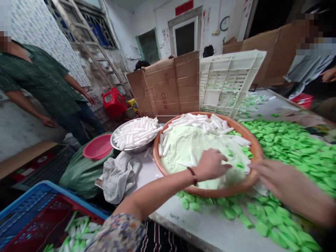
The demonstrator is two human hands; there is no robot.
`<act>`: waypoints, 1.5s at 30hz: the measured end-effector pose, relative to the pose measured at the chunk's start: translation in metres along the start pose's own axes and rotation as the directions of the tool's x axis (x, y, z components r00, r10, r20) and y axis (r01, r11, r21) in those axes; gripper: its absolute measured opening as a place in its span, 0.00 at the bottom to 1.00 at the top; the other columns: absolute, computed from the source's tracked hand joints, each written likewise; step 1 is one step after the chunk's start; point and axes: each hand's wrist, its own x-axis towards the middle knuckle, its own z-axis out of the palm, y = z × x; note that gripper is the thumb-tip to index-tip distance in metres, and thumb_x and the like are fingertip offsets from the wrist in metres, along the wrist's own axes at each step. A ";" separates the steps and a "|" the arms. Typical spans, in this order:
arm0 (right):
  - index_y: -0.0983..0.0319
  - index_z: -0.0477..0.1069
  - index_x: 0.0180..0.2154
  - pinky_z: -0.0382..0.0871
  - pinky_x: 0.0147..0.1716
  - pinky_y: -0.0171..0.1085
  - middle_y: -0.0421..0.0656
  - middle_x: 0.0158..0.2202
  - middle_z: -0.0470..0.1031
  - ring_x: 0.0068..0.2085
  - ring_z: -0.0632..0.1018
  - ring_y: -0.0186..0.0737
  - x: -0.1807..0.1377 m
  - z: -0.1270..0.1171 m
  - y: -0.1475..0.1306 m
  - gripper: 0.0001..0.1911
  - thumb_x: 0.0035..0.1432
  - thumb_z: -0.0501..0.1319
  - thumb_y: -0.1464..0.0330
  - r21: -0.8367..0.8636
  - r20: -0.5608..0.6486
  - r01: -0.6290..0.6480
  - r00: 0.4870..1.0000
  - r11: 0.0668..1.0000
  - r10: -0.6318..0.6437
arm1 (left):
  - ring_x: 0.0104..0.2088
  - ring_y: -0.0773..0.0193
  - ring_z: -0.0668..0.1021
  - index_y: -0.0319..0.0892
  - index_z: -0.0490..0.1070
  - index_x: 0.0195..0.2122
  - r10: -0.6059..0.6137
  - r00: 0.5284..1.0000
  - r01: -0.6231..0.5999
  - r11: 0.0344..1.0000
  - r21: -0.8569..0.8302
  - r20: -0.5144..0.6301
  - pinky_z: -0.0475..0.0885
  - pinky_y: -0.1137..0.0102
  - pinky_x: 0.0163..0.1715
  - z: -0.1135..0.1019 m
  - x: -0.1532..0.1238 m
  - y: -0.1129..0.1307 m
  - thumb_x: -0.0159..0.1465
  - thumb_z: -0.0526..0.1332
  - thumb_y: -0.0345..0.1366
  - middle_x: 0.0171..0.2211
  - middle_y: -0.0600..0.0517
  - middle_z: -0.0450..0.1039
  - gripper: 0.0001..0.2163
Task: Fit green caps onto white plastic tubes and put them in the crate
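Observation:
A wide terracotta basin (258, 150) sits on the white table (210, 232), heaped with pale green powder (191, 148). Short white plastic tubes (199, 120) lie along its far side. My left hand (211, 164) rests flat on the powder, fingers spread, holding nothing I can see. Blurred by motion, my right hand (278, 178) reaches the basin's near right rim, its fingertips beside a white tube (246, 169). Flat green caps (296, 148) cover the table around the basin. A steel bowl (117, 144) full of white tubes stands to its left.
A blue and red crate (34, 210) holding white-and-green pieces sits at lower left. A grey cloth, pink basin and green sack lie left of the table. A white plastic rack and cardboard sheets stand behind it. One person stands at left, another at right.

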 end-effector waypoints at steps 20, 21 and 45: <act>0.62 0.66 0.21 0.57 0.24 0.33 0.40 0.20 0.68 0.25 0.69 0.36 0.160 0.073 -0.124 0.22 0.61 0.49 0.56 0.361 0.524 -0.488 0.811 0.794 0.261 | 0.47 0.55 0.73 0.46 0.78 0.38 -0.008 0.924 -0.041 0.992 0.121 0.383 0.65 0.63 0.44 -0.039 -0.055 -0.143 0.60 0.65 0.44 0.46 0.51 0.75 0.10; 0.62 0.66 0.19 0.55 0.23 0.34 0.40 0.18 0.66 0.25 0.69 0.36 0.167 0.081 -0.132 0.22 0.60 0.51 0.58 0.336 0.521 -0.472 0.814 0.815 0.257 | 0.47 0.55 0.73 0.46 0.79 0.37 0.009 0.915 -0.061 0.991 0.117 0.404 0.65 0.63 0.44 -0.034 -0.058 -0.144 0.59 0.65 0.44 0.46 0.51 0.74 0.10; 0.63 0.77 0.28 0.58 0.27 0.36 0.50 0.29 0.77 0.33 0.77 0.46 0.128 0.079 -0.092 0.20 0.59 0.53 0.58 -0.013 0.375 -0.380 0.856 0.925 0.357 | 0.24 0.66 0.75 0.34 0.75 0.41 -0.525 0.841 0.540 0.805 -0.247 0.129 0.68 0.74 0.24 0.024 -0.012 -0.102 0.68 0.54 0.43 0.27 0.49 0.74 0.17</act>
